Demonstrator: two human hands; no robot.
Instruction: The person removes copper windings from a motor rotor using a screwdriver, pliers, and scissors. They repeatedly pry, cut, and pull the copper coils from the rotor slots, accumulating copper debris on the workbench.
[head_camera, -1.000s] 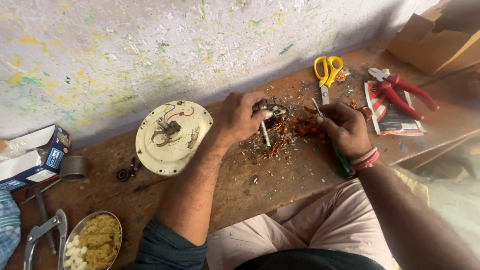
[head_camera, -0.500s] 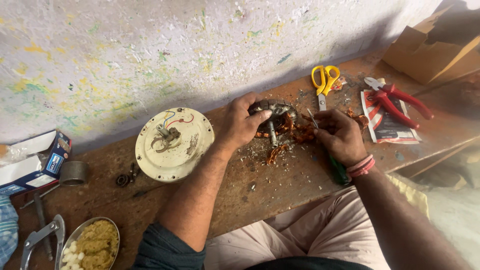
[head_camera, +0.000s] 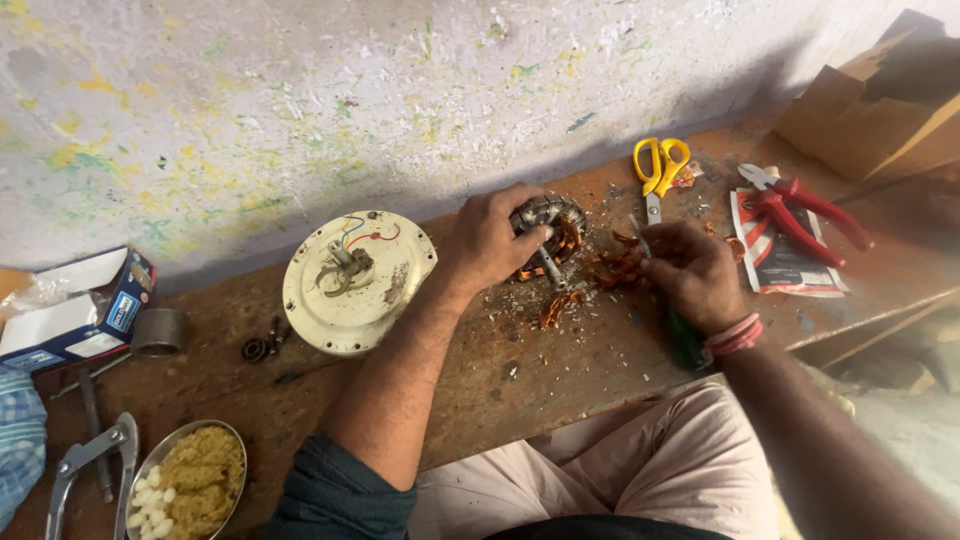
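Note:
My left hand (head_camera: 492, 240) grips a round metal motor core with copper windings (head_camera: 556, 222), its shaft pointing toward me, on the wooden bench (head_camera: 560, 360). My right hand (head_camera: 690, 270) holds a green-handled tool (head_camera: 685, 338) whose thin metal tip reaches toward the core's right side. Loose orange-brown copper wire scraps (head_camera: 612, 265) lie between the two hands. A cream round fan motor cover (head_camera: 357, 280) with coloured wires lies to the left of my left hand.
Yellow-handled scissors (head_camera: 658, 170) and red-handled pliers (head_camera: 800, 205) on a printed card lie at the right. A cardboard box (head_camera: 880, 110) stands far right. At the left are a small blue-white box (head_camera: 70, 310), a tape roll (head_camera: 160, 331), a metal tool (head_camera: 85, 460) and a dish of food (head_camera: 195, 478).
The view has shifted slightly; both hands stay at the motor core, with the right hand's tool still working at its right side.

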